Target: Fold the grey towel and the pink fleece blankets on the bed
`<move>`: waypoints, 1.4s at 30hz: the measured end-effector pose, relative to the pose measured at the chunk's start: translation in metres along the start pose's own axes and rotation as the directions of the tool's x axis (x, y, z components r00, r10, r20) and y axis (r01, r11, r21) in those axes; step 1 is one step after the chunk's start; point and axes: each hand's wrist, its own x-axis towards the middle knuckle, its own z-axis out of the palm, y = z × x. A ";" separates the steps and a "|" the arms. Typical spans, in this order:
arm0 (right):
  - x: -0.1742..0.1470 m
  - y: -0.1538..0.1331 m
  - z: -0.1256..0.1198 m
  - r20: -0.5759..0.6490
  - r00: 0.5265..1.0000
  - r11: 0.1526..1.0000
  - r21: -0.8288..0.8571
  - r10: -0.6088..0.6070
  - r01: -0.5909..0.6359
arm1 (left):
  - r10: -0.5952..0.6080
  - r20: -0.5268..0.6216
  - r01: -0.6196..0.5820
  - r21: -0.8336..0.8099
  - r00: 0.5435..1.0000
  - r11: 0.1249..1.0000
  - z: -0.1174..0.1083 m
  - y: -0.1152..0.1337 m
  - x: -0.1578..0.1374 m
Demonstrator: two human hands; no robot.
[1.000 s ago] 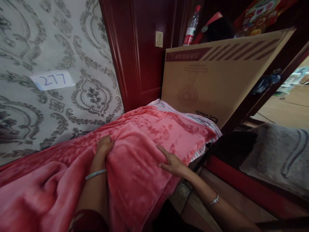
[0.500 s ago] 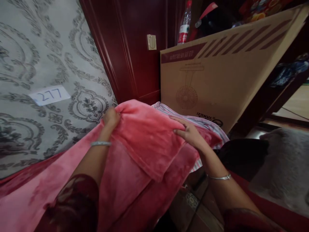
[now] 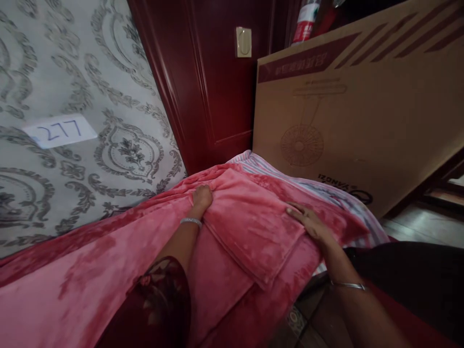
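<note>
A pink plush blanket (image 3: 250, 222) lies with one part folded over into a layered flap on top of the bedding. My left hand (image 3: 203, 197) is closed in a fist at the flap's left edge, gripping the fabric and pulling small creases into it. On the opposite edge, my right hand (image 3: 308, 222) pinches the flap, its thumb on top and some fingers partly hidden. More of the pink and red plush spreads out to the left and beneath the flap. A striped sheet (image 3: 268, 166) shows under its far edge.
A large cardboard box (image 3: 362, 121) stands behind the bedding, with a bottle (image 3: 305, 21) above its edge. Beside it are a dark red wooden panel (image 3: 228, 106) with a switch (image 3: 243, 42) and a patterned wall (image 3: 65, 193). A dark seat-like surface (image 3: 413, 275) lies at the right.
The raised flap has come down flatter onto the bedding, with both hands still on it. The view has shifted closer and downward.
</note>
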 end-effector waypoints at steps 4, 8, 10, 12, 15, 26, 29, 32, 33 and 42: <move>-0.003 0.001 0.003 -0.123 0.992 1.000 0.028 0.015 -0.012 | 0.028 0.024 -0.027 -0.042 0.999 0.999 0.001 -0.008 0.009; -0.004 0.005 0.005 -0.117 0.993 1.000 0.027 0.005 -0.002 | 0.064 0.038 -0.060 -0.099 0.997 0.993 -0.010 -0.023 0.008; -0.003 0.008 0.005 -0.136 0.991 1.000 0.023 0.009 -0.006 | 0.048 0.024 -0.045 -0.111 0.999 0.993 -0.018 -0.037 0.001; -0.002 0.011 0.006 -0.154 0.988 1.000 0.017 0.007 -0.005 | 0.002 0.004 -0.001 -0.114 1.000 0.993 -0.026 -0.053 -0.009; -0.002 0.013 0.007 -0.172 0.985 0.999 -0.051 -0.022 0.014 | -0.064 -0.009 0.062 -0.134 0.998 0.989 -0.037 -0.076 -0.024; -0.107 -0.078 0.082 0.292 0.839 0.671 -0.504 -0.460 0.543 | -0.195 0.047 0.198 -0.389 0.980 0.900 -0.025 -0.085 -0.024; -0.121 -0.083 0.104 0.428 0.847 0.580 -0.620 -0.315 0.528 | -0.237 0.032 0.224 -0.464 0.971 0.857 -0.015 -0.077 -0.016; -0.115 -0.090 0.104 0.393 0.880 0.579 -0.664 -0.268 0.473 | -0.280 -0.006 0.230 -0.553 0.960 0.801 -0.009 -0.069 -0.004; -0.111 -0.096 0.102 0.370 0.885 0.591 -0.660 -0.283 0.464 | -0.292 -0.025 0.223 -0.584 0.956 0.781 -0.010 -0.067 0.001; -0.120 -0.113 0.139 0.440 0.870 0.589 -0.652 -0.220 0.479 | -0.282 -0.042 0.176 -0.689 0.958 0.703 -0.009 -0.084 -0.001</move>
